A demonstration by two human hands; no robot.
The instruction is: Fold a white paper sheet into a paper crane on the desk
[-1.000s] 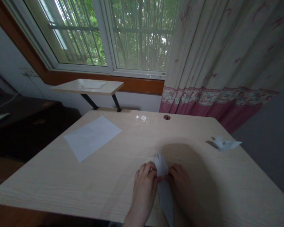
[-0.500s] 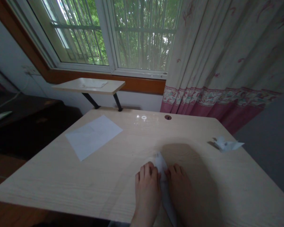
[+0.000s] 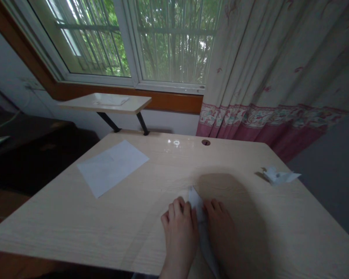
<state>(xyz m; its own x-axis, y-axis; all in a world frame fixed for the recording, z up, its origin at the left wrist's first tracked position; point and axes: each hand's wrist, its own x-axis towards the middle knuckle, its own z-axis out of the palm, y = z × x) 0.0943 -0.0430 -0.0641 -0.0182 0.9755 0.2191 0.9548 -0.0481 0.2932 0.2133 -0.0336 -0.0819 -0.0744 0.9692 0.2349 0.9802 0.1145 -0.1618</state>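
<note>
A narrow folded sheet of white paper (image 3: 203, 232) lies on the desk between my hands, its pointed tip facing the window. My left hand (image 3: 180, 228) grips its left edge with curled fingers, the thumb lying along the paper. On the opposite edge, my right hand (image 3: 220, 228) is closed with its fingertips pressed at the paper, partly in shadow. The paper's near end runs down past my wrists and out of the picture.
A flat white sheet (image 3: 113, 168) lies on the left of the desk (image 3: 90, 228). Toward the right edge stands a folded paper figure (image 3: 280, 177). A raised shelf (image 3: 135, 104) with white paper on it is at the back left, beside a round cable hole (image 3: 206, 142).
My left hand has shifted slightly left and its fingers have moved a little. The folded paper's tip sits slightly further left. My right hand stays nearly in place.
</note>
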